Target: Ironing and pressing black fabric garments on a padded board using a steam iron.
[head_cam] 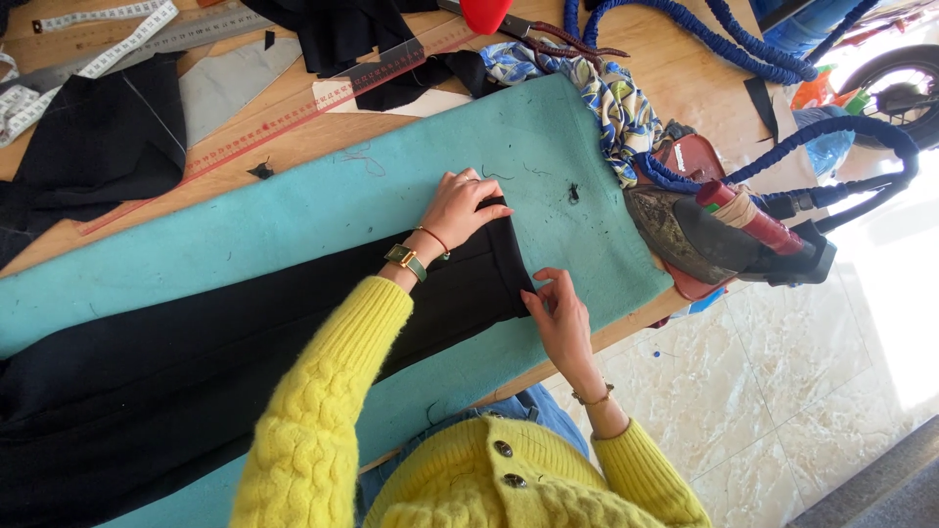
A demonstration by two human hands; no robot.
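Fingers of both hands, left hand (468,207) and right hand (561,318), pinch the black fabric (196,381) hem; uneven tension could skew the fold, I judge.

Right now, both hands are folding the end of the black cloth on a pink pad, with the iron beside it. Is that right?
Not quite. The head view shows the pad is teal, not pink. Both the left hand and right hand do work the black cloth end, with the iron beside it.
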